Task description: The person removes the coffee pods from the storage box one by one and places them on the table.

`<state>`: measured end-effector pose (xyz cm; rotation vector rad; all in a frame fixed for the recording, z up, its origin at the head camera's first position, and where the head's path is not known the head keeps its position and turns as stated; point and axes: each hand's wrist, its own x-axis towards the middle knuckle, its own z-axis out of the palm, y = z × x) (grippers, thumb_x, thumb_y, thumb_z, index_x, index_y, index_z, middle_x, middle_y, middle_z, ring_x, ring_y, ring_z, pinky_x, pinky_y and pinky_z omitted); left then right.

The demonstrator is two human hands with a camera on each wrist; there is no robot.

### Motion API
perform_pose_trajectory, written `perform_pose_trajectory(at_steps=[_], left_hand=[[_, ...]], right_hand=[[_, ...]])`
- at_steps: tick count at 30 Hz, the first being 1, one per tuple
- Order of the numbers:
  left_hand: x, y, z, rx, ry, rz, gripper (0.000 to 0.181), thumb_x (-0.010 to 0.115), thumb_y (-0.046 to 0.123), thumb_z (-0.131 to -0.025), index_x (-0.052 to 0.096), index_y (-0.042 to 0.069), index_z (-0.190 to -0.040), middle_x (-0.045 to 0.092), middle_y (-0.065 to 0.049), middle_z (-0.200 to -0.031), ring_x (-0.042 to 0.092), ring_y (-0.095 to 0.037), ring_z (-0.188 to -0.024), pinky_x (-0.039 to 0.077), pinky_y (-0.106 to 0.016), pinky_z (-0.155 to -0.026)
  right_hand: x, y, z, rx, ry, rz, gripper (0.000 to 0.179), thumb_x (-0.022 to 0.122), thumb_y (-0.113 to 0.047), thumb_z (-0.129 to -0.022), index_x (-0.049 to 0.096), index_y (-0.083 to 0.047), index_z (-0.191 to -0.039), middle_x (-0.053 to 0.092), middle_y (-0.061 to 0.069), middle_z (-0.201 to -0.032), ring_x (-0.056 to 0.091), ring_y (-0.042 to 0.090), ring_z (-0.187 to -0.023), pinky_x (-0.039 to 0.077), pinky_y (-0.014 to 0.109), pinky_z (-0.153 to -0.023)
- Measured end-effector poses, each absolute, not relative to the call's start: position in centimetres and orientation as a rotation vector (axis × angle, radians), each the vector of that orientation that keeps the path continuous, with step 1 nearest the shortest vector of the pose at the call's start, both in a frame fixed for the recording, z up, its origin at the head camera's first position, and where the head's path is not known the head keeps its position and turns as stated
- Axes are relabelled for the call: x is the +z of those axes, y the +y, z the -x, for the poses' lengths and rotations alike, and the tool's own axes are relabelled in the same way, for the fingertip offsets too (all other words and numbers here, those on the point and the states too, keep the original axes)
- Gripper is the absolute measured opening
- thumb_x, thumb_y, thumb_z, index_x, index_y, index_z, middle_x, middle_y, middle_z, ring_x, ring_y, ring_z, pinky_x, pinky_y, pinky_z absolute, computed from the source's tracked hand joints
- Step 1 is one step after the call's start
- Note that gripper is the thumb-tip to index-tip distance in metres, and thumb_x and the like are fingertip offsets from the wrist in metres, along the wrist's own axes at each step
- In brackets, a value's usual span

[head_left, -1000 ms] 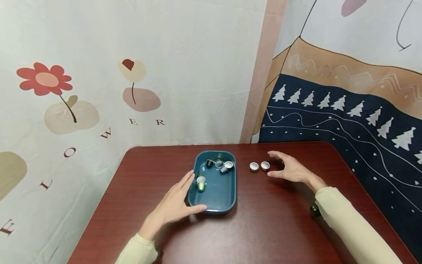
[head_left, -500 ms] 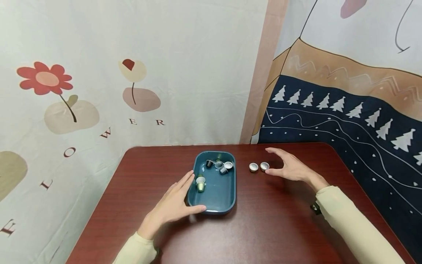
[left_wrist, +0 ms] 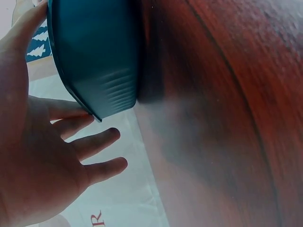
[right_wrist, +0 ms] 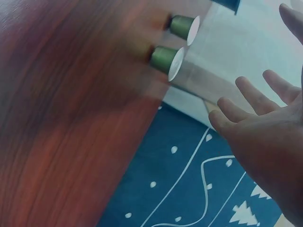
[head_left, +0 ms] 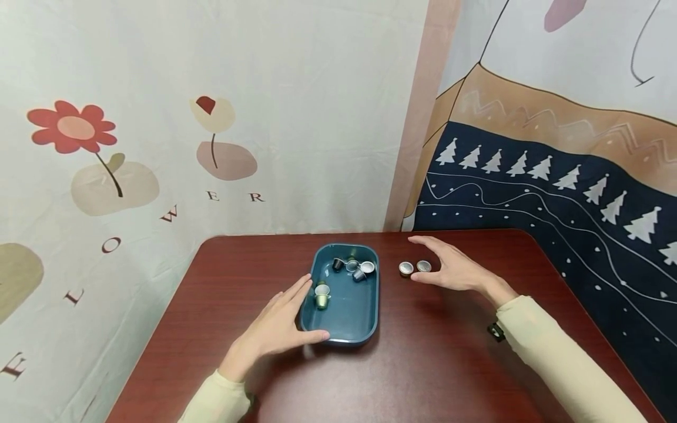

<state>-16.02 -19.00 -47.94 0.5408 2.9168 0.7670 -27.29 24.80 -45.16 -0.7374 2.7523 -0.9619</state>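
Note:
A dark blue tray (head_left: 349, 320) stands on the table with several coffee capsules inside. Among them are a black capsule (head_left: 338, 265), a grey one (head_left: 359, 275) and a pale green one (head_left: 321, 301). My left hand (head_left: 277, 326) rests at the tray's left side, its straight fingers and thumb spread along the rim. To the right of the tray, two green coffee capsules (right_wrist: 184, 27) (right_wrist: 167, 62) stand lid-up on the tabletop. Beside and over them hovers my right hand (head_left: 457, 267), thumb and fingers spread apart, holding nothing.
The reddish-brown wooden table (head_left: 423, 364) has rounded far corners. Behind it hangs a pale cloth (head_left: 317, 117) printed with flowers and letters. At the right is a dark blue cloth (head_left: 502, 188) with white trees.
My right hand has moved left, so its thumb and fingers now reach over the two loose capsules. The left hand and the tray have stayed nearly still.

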Motion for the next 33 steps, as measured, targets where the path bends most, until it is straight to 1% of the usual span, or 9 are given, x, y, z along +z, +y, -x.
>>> perform_pose_trajectory(at_steps=[4,11,16,18,21,23,25,28,33], left_hand=[[-47.9,-19.0,16.0,0.766,2.914,-0.541,0.126,0.085,0.075,-0.087,0.033,0.004,-0.177,0.03,-0.009,-0.189,0.042,-0.038,-0.17,0.031,-0.075,-0.137],[-48.0,-19.2,16.1,0.757,2.917,-0.557,0.126,0.087,0.074,-0.085,0.035,0.004,-0.177,0.03,-0.006,-0.189,0.041,-0.036,-0.17,0.031,-0.074,-0.137],[-48.1,-19.4,16.1,0.753,2.924,-0.574,0.128,0.086,0.078,-0.084,0.037,0.005,-0.176,0.029,-0.003,-0.189,0.041,-0.034,-0.171,0.032,-0.074,-0.137],[-48.1,-19.4,16.1,0.745,2.929,-0.575,0.128,0.086,0.078,-0.084,0.037,0.004,-0.176,0.03,-0.003,-0.189,0.041,-0.034,-0.171,0.032,-0.074,-0.137],[-48.2,-19.4,16.2,0.74,2.935,-0.575,0.127,0.087,0.076,-0.084,0.037,0.004,-0.176,0.032,-0.004,-0.188,0.041,-0.035,-0.17,0.033,-0.075,-0.136],[-48.3,-19.4,16.2,0.728,2.941,-0.578,0.127,0.087,0.075,-0.084,0.037,0.004,-0.176,0.033,-0.006,-0.188,0.042,-0.036,-0.17,0.033,-0.075,-0.136],[-48.3,-19.4,16.2,0.719,2.948,-0.582,0.127,0.087,0.076,-0.084,0.037,0.004,-0.176,0.033,-0.007,-0.188,0.043,-0.037,-0.17,0.034,-0.075,-0.136],[-48.3,-19.4,16.3,0.712,2.952,-0.58,0.129,0.086,0.078,-0.083,0.036,0.005,-0.176,0.033,-0.007,-0.188,0.042,-0.036,-0.17,0.034,-0.075,-0.136],[-48.2,-19.2,16.3,0.731,2.943,-0.568,0.128,0.087,0.076,-0.083,0.036,0.006,-0.177,0.033,-0.006,-0.188,0.041,-0.035,-0.171,0.033,-0.074,-0.136]], right_hand=[[-44.9,24.0,27.0,-0.969,2.732,0.759,0.089,0.083,-0.051,-0.1,0.043,-0.023,-0.174,0.041,0.015,-0.182,0.042,0.045,-0.164,0.036,0.082,-0.13],[-44.2,22.3,27.0,-0.984,2.703,0.835,0.088,0.086,-0.05,-0.098,0.046,-0.027,-0.172,0.045,0.01,-0.18,0.044,0.039,-0.165,0.038,0.076,-0.133],[-43.7,20.8,27.0,-0.985,2.649,0.891,0.087,0.085,-0.05,-0.099,0.045,-0.026,-0.173,0.044,0.008,-0.181,0.044,0.038,-0.165,0.044,0.074,-0.13],[-43.5,20.2,27.0,-0.979,2.641,0.929,0.086,0.085,-0.05,-0.099,0.046,-0.025,-0.173,0.045,0.006,-0.18,0.045,0.036,-0.165,0.043,0.073,-0.131],[-43.2,19.2,27.0,-0.971,2.632,0.98,0.085,0.085,-0.049,-0.099,0.048,-0.024,-0.172,0.048,0.004,-0.178,0.045,0.034,-0.165,0.039,0.072,-0.135],[-43.1,18.5,27.0,-0.985,2.612,1.009,0.083,0.086,-0.046,-0.099,0.049,-0.025,-0.17,0.05,0.003,-0.177,0.047,0.033,-0.164,0.044,0.071,-0.132],[-43.0,17.9,27.1,-1.003,2.584,1.033,0.08,0.087,-0.042,-0.099,0.051,-0.026,-0.169,0.052,0.002,-0.175,0.05,0.032,-0.16,0.052,0.071,-0.124],[-43.0,16.9,27.2,-0.987,2.567,1.091,0.077,0.087,-0.038,-0.099,0.053,-0.024,-0.167,0.055,0.003,-0.172,0.053,0.031,-0.158,0.055,0.067,-0.122],[-43.2,15.6,27.5,-0.886,2.574,1.148,0.079,0.085,-0.044,-0.099,0.054,-0.018,-0.166,0.055,0.003,-0.172,0.052,0.028,-0.16,0.044,0.061,-0.134]])
